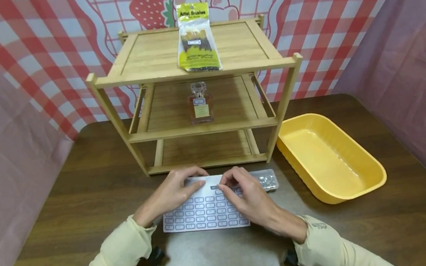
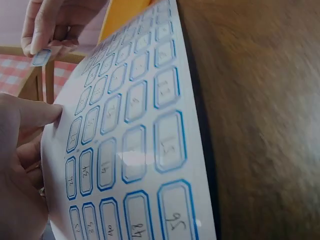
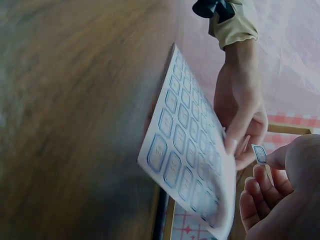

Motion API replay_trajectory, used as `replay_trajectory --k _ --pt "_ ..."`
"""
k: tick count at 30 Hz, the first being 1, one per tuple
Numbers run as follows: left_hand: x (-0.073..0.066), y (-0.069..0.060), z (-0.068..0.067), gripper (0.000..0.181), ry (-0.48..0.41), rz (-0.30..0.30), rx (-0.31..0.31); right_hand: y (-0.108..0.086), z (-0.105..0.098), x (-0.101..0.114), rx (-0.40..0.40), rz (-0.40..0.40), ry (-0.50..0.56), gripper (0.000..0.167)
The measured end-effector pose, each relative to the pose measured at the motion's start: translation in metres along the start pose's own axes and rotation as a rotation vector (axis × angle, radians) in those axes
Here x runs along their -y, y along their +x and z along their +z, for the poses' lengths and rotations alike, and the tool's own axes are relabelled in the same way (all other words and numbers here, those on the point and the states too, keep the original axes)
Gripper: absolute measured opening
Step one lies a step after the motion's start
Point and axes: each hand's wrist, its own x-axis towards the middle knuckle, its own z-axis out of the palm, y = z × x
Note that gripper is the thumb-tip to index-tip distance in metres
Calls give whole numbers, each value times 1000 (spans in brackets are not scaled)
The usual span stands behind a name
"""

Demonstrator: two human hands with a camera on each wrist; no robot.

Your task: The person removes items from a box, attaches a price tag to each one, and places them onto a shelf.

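A white sheet of blue-bordered, handwritten number labels (image 1: 205,213) is held above the table, tilted. My left hand (image 1: 176,192) grips its far left edge, thumb on top and fingers underneath, as the left wrist view (image 2: 22,145) also shows. Between thumb and forefinger my right hand (image 1: 247,196) pinches one small peeled label (image 3: 259,154), apart from the sheet in the right wrist view. Top rows of the sheet are bare. Behind the right hand sits a clear plastic box (image 1: 267,180) with small shiny things, partly hidden.
A three-tier wooden shelf (image 1: 203,129) stands behind the sheet. On its top lies a pack of artist brushes (image 1: 196,40) bearing a label; on the middle tier stands a labelled perfume bottle (image 1: 200,106). A yellow basin (image 1: 362,165) rests at the right on the brown table (image 1: 88,196).
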Motion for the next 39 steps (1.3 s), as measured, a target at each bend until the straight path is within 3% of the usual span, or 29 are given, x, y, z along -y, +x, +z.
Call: replay_trajectory --k 11,16,21,39 --pt "11 0 10 17 192 -72 43 -1 -3 -2 -22 -2 -21 10" --pt "14 -1 14 16 260 -49 43 -2 -5 -4 -32 3 -35 15" --pt "17 -1 14 14 284 -61 55 -2 -7 -5 -30 16 -39 5" --pt "26 3 20 11 314 -80 56 -4 -11 -7 -46 16 -45 10"
